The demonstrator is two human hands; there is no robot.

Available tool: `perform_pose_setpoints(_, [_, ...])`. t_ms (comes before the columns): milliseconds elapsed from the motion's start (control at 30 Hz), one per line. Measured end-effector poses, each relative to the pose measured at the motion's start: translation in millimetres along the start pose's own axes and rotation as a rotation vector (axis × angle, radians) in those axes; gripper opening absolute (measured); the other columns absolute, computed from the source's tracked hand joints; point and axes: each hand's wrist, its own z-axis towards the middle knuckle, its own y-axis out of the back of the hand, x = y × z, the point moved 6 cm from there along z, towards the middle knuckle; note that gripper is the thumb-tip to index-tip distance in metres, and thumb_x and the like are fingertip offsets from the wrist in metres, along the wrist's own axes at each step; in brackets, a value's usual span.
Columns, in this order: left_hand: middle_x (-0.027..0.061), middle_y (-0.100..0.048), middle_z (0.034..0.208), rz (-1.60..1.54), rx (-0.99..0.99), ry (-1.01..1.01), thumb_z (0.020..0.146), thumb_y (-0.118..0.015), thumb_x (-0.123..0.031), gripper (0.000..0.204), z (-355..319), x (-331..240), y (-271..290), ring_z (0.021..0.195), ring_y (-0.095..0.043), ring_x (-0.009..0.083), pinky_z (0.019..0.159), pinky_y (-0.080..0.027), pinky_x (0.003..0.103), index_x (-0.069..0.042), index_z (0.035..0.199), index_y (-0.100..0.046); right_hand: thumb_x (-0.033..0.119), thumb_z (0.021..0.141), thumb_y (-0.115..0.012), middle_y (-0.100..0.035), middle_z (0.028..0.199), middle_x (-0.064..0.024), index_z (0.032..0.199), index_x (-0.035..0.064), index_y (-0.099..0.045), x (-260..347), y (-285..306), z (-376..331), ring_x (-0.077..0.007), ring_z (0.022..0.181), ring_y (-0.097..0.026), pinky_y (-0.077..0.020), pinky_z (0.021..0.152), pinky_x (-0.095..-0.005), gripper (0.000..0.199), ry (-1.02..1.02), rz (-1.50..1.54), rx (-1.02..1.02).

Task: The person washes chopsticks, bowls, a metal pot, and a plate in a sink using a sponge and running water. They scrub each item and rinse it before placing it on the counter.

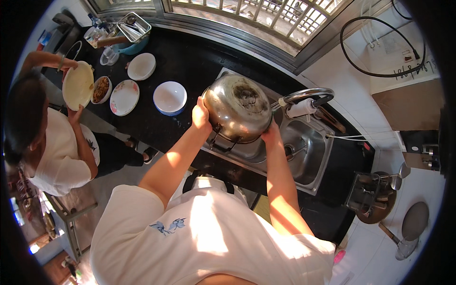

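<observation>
A large steel pot (pixel 227 110) with a scorched, darkened base is tipped over the sink (pixel 309 178), its underside turned up toward me. Its inside is hidden from view. My left hand (pixel 201 117) grips the pot's left side, and my right hand (pixel 271 133) holds it at the lower right; the fingers of both hands are partly hidden behind it. A dark handle (pixel 221 141) shows at the pot's near edge. Just beyond its right side, the curved faucet (pixel 308 95) rises over the sink.
Left on the black counter (pixel 190 52) stand blue-rimmed white bowls (pixel 170 97), a floral plate (pixel 124 98), a white bowl (pixel 141 66) and a bowl of brown food (pixel 101 90). Another person (pixel 61 156) there holds a pale yellow plate (pixel 77 86). A utensil rack (pixel 368 194) hangs at right.
</observation>
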Motion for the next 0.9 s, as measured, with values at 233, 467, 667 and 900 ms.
perform_pose_setpoints(233, [0.0126,-0.060,0.108,-0.105,-0.085,-0.144,0.100,-0.026,-0.038,0.051,15.1,9.9,-14.6,0.096,-0.057,0.0238,0.086,-0.046,0.036,0.001,0.112,-0.056,0.039,0.098,-0.030,-0.047,0.131,-0.0076,0.133,0.0079,-0.041,-35.0,-7.7,-34.1,-0.0254,0.117,-0.048,-0.0434,0.091,-0.0454,0.047,0.056,0.045,-0.233])
perform_pose_setpoints(467, [0.0146,-0.061,0.069,0.419,-0.018,-0.673,0.094,-0.049,-0.037,0.046,-2.1,0.9,-65.1,0.063,-0.053,0.0165,0.063,-0.045,0.032,0.007,0.087,-0.060,0.031,0.098,-0.039,-0.055,0.112,-0.0086,0.122,0.0013,-0.045,-56.1,10.1,-54.7,-0.0193,0.092,-0.054,-0.0431,0.076,-0.0303,0.039,0.374,-0.343,-0.509])
perform_pose_setpoints(667, [0.0246,-0.061,0.078,0.988,0.183,-0.709,0.094,-0.047,-0.037,0.041,-12.0,32.3,-85.6,0.075,-0.058,0.0427,0.063,-0.044,0.043,0.002,0.087,-0.061,0.033,0.095,-0.046,-0.050,0.125,-0.0178,0.122,-0.0014,-0.049,1.5,-90.9,-105.5,-0.0273,0.113,-0.050,-0.0372,0.094,-0.0335,0.044,0.934,-0.689,-0.158])
perform_pose_setpoints(900, [0.0221,-0.058,0.069,1.294,0.496,-0.812,0.094,-0.047,-0.034,0.040,-37.6,46.0,-85.8,0.066,-0.056,0.0415,0.057,-0.043,0.046,-0.001,0.074,-0.058,0.033,0.089,-0.052,-0.046,0.130,-0.0213,0.121,0.0021,-0.053,40.6,-72.2,-52.8,-0.0366,0.118,-0.046,-0.0361,0.097,-0.0374,0.045,0.866,-0.969,-0.256])
